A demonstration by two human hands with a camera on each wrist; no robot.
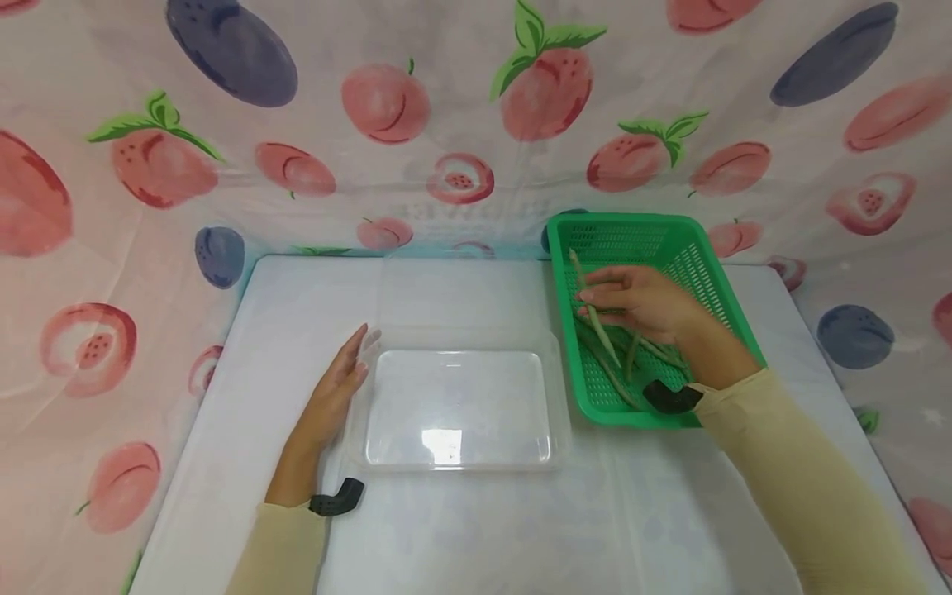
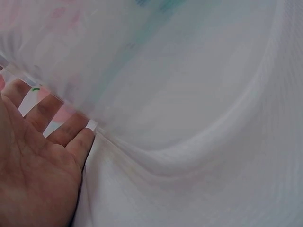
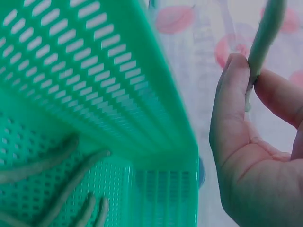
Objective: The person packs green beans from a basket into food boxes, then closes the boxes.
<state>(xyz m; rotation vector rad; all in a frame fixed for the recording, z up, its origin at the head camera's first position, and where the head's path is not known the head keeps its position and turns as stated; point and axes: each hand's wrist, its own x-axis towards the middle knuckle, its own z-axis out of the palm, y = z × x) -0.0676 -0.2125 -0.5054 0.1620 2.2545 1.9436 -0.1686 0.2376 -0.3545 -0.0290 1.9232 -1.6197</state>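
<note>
My right hand [image 1: 643, 302] pinches a long pale green bean [image 1: 601, 335] between thumb and fingers, over the left part of a green plastic basket [image 1: 710, 248]. In the right wrist view, one end of the bean [image 3: 267, 38] sticks up from the pinch. Several more green beans [image 1: 610, 376] lie loose on the basket floor, partly hidden by the hand. To the left stands a clear plastic container [image 1: 457, 405] with nothing inside. My left hand [image 1: 335, 397] rests at its left side, fingers extended against the rim [image 2: 61, 99].
Both containers stand side by side on a white-covered table [image 1: 476, 529]. A fruit-print sheet [image 1: 387, 182] hangs behind the table and along both sides. Each wrist carries a small black device, like the one [image 1: 338, 498] beside the left sleeve.
</note>
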